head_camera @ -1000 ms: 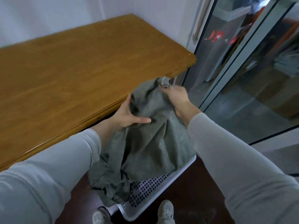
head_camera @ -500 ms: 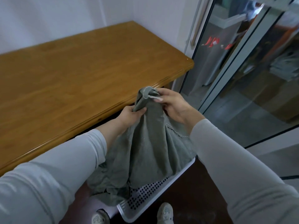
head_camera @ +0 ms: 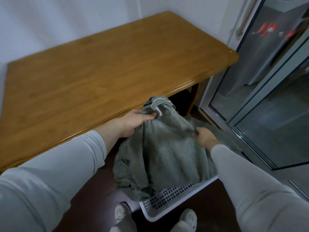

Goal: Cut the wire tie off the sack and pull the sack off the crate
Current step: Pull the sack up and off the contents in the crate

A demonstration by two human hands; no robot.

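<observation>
A grey-green cloth sack (head_camera: pixel 163 153) covers a white perforated plastic crate (head_camera: pixel 168 200) standing on the dark floor by my feet. The sack's neck is gathered into a bunch at the top, where a white tie (head_camera: pixel 158 110) shows around it. My left hand (head_camera: pixel 135 120) grips the bunched neck just below the tie. My right hand (head_camera: pixel 204 137) is lower on the sack's right side, fingers curled into a fold of the cloth with something thin and dark at the fingertips; what it is I cannot tell. Only the crate's near corner shows from under the sack.
A wooden table (head_camera: pixel 103 67) stands right behind the sack, its front edge close to my left hand. A glass sliding door (head_camera: pixel 267 91) with a metal frame runs along the right. My two shoes (head_camera: pixel 187 218) stand at the crate's near corner.
My right hand has left the top of the sack and dropped to its right side. My left hand has kept hold of the bunched neck. The view has shifted back, showing more table.
</observation>
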